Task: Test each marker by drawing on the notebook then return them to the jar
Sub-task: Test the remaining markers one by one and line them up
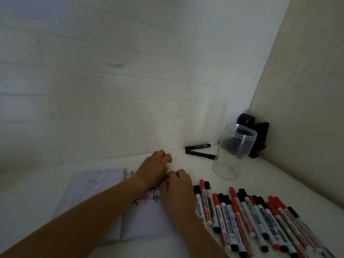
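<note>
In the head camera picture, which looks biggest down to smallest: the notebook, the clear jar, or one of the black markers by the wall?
1. Notebook, though it lies nearest the camera.
2. Clear jar.
3. Black marker by the wall.

A white table [186,164] runs into the corner of two walls. Near its front edge lies an open notebook [145,216] (hash marks in red and black), with a row of red and black markers [247,218] just beside it. Toward the far corner: a clear jar [232,151], upright, two black markers [200,150], and a black holder [257,135].
</note>
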Demonstrator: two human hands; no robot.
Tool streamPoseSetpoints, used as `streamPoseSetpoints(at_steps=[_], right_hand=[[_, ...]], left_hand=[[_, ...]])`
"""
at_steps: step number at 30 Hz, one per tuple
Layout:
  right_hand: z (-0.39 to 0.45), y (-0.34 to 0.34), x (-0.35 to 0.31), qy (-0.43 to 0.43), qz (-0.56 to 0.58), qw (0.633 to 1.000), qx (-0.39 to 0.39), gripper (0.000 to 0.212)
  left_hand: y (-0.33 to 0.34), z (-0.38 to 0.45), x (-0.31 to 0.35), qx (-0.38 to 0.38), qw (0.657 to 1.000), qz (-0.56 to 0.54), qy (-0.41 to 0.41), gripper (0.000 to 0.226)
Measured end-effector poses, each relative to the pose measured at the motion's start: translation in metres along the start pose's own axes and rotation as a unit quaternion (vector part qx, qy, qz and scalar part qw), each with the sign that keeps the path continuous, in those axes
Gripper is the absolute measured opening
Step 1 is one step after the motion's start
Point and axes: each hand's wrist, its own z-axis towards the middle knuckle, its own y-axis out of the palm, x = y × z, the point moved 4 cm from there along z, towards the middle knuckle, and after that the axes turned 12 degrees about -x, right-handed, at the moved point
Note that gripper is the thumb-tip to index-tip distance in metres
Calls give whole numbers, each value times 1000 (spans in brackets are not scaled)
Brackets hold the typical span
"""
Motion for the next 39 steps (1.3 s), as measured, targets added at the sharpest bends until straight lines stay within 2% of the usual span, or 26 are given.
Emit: streamPoseSetpoints(at_steps=[3,7,12,16,20,24,32,37,39], right_hand=[[0,0,1,11,11,1000,-5,22],[1,-1,1,27,13,998,-46,30],[4,8,9,21,7,998,-51,30],[12,17,16,36,-2,998,-42,31],[9,16,13,26,-21,999,-43,28],[4,12,8,19,-15,1000,5,30],[3,7,7,18,14,1000,-11,24],[0,6,6,8,9,1000,4,23],[0,2,2,4,11,1000,0,31]], left_hand=[[9,29,-7,-12,999,-22,39,47],[16,73,-6,-69,995,-8,70,56],[25,123,2,-100,988,9,120,53],[33,138,7,-140,983,-8,119,47],[20,131,5,-61,992,-38,107,19],[5,101,-13,-52,994,-59,79,8],[-40,-2,-50,-57,996,54,48,6],[-68,-52,-65,22,998,43,35,8],[-77,-65,-59,66,997,27,32,7]])
